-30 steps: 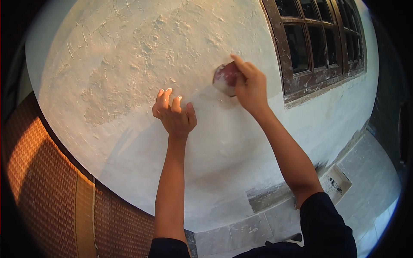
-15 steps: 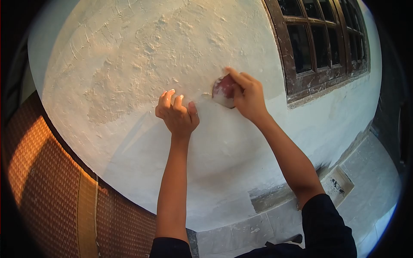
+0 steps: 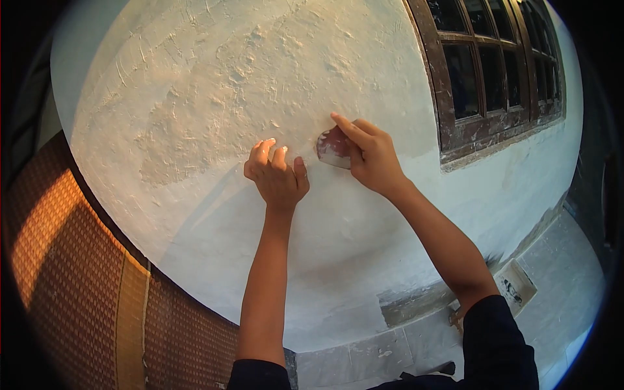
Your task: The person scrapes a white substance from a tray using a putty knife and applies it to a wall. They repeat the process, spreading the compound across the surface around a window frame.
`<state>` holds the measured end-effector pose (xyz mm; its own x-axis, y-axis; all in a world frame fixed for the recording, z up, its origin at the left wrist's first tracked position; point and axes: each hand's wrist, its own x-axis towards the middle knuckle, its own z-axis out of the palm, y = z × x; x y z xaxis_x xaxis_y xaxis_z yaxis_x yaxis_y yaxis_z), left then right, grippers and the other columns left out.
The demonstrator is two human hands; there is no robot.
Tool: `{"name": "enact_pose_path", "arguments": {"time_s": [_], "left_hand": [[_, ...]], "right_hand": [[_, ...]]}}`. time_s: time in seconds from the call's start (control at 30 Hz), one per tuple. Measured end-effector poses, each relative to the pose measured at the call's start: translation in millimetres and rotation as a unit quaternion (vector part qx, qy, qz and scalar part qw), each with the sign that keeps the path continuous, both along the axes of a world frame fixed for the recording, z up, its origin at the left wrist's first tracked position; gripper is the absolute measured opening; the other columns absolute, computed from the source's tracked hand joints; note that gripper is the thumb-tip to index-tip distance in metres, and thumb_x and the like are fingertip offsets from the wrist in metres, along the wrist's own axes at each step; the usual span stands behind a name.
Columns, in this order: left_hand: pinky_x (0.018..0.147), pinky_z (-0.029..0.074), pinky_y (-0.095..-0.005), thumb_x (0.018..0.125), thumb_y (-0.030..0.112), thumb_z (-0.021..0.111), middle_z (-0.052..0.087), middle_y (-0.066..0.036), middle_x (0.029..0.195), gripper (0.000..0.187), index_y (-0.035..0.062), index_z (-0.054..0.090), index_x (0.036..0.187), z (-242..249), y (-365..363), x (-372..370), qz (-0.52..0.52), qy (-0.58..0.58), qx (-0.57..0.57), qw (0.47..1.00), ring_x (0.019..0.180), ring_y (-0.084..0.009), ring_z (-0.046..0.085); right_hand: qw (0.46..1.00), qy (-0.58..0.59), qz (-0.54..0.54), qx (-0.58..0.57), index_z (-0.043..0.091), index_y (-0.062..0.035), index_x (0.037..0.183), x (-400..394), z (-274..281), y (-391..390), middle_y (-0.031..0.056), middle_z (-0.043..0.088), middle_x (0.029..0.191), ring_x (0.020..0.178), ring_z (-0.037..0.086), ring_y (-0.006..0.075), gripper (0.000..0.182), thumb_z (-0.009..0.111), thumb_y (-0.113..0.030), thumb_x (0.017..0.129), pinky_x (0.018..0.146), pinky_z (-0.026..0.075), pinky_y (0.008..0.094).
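My right hand (image 3: 374, 156) presses a small reddish sanding pad (image 3: 333, 147), dusted white, flat against the white plastered wall (image 3: 214, 97). The index finger lies stretched across the pad's top edge. My left hand (image 3: 278, 175) rests on the wall just left of the pad, fingers curled loosely and holding nothing. Above both hands the plaster is rough and ridged; below them it looks smoother.
A dark wooden window frame (image 3: 455, 117) with several panes is set in the wall at the upper right. A brown patterned wall panel (image 3: 78, 273) runs along the lower left. Grey floor tiles (image 3: 559, 286) and a printed paper sheet (image 3: 517, 286) lie at the lower right.
My right hand has slid the pad down and slightly left along the wall. The left hand stayed beside it, shifting a little right and down in view.
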<state>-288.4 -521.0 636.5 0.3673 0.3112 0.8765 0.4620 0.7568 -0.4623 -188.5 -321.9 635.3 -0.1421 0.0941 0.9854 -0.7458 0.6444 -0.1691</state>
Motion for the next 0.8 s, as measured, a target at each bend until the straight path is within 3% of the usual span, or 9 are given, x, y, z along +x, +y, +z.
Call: {"name": "enact_pose_path", "arguments": {"time_s": [0.1,0.2,0.27,0.4,0.47,0.53,0.67,0.73,0.8], "left_hand": [[0.097,0.028,-0.0469,0.097,0.03,0.047,0.05,-0.016,0.124,0.032,0.0069,0.044,0.118,0.9,0.6,-0.5,-0.005,0.004,0.002,1.0,0.116,-0.0337,0.045],[0.097,0.028,-0.0465,0.097,0.031,0.047,0.05,-0.016,0.124,0.032,0.0067,0.044,0.118,2.0,0.8,-0.7,-0.009,0.005,0.006,1.0,0.116,-0.0335,0.046],[0.098,0.028,-0.0463,0.097,0.031,0.047,0.05,-0.016,0.124,0.032,0.0065,0.044,0.118,0.5,0.7,-0.8,-0.011,-0.001,0.008,1.0,0.116,-0.0334,0.046],[0.098,0.028,-0.0461,0.097,0.03,0.047,0.05,-0.015,0.124,0.032,0.0061,0.044,0.118,0.7,1.7,-1.4,-0.007,-0.001,0.012,1.0,0.116,-0.0327,0.045],[0.098,0.028,-0.0459,0.097,0.03,0.046,0.051,-0.015,0.123,0.032,0.0061,0.044,0.118,0.9,1.5,-0.8,-0.01,-0.004,0.017,1.0,0.116,-0.0324,0.045],[0.097,0.028,-0.0459,0.097,0.03,0.046,0.05,-0.015,0.124,0.032,0.0058,0.044,0.118,1.1,1.0,-1.6,-0.009,0.005,0.01,1.0,0.116,-0.032,0.045],[0.097,0.028,-0.0462,0.097,0.03,0.046,0.05,-0.015,0.124,0.032,0.0056,0.044,0.118,1.0,0.0,-1.5,0.001,0.001,0.006,1.0,0.116,-0.032,0.045],[0.096,0.028,-0.0465,0.097,0.03,0.047,0.05,-0.015,0.124,0.032,0.006,0.044,0.118,0.6,1.7,-1.1,-0.006,0.0,0.012,1.0,0.115,-0.0324,0.045],[0.096,0.028,-0.0465,0.097,0.03,0.046,0.05,-0.015,0.123,0.031,0.0063,0.045,0.118,0.1,1.1,-1.3,-0.004,-0.004,0.014,1.0,0.115,-0.0323,0.045]], "right_hand": [[0.984,0.045,-0.076,-0.155,0.061,-0.0038,0.127,-5.6,14.5,13.9,0.0147,0.063,0.086,0.071,0.065,0.0282,0.055,0.053,0.014,0.076,0.068,0.052,0.0339],[0.996,0.008,0.026,-0.085,0.06,-0.0049,0.131,0.9,14.0,-0.6,0.0135,0.064,0.086,0.07,0.065,0.022,0.057,0.05,0.017,0.079,0.065,0.052,0.0283],[0.999,0.022,0.012,-0.02,0.062,-0.0032,0.125,-8.2,11.0,-4.9,0.0151,0.064,0.085,0.07,0.066,0.0272,0.052,0.052,0.014,0.077,0.067,0.052,0.0336],[0.984,0.031,-0.054,-0.167,0.064,-0.0034,0.124,0.3,25.1,4.3,0.0148,0.064,0.084,0.069,0.066,0.0282,0.052,0.054,0.014,0.075,0.067,0.053,0.035],[0.991,0.0,0.047,-0.126,0.064,-0.0033,0.124,8.2,20.1,-9.6,0.0154,0.063,0.083,0.07,0.065,0.0305,0.053,0.053,0.014,0.075,0.069,0.052,0.0363],[0.999,-0.014,-0.005,-0.033,0.063,-0.0049,0.125,-4.7,7.5,-20.7,0.0163,0.061,0.082,0.074,0.064,0.0316,0.056,0.053,0.014,0.074,0.071,0.051,0.0371],[0.972,0.06,-0.092,-0.207,0.062,-0.003,0.125,-4.5,16.5,7.2,0.0127,0.063,0.082,0.067,0.064,0.0258,0.051,0.052,0.013,0.077,0.063,0.051,0.0344],[0.987,0.061,0.016,-0.146,0.062,-0.004,0.125,0.4,10.9,-4.9,0.0129,0.063,0.082,0.069,0.064,0.0256,0.054,0.053,0.014,0.076,0.064,0.051,0.0337],[1.0,0.009,-0.001,-0.015,0.062,-0.0028,0.125,-6.0,-2.7,-14.7,0.0126,0.062,0.081,0.071,0.065,0.0233,0.055,0.054,0.016,0.074,0.064,0.051,0.0323]]}}
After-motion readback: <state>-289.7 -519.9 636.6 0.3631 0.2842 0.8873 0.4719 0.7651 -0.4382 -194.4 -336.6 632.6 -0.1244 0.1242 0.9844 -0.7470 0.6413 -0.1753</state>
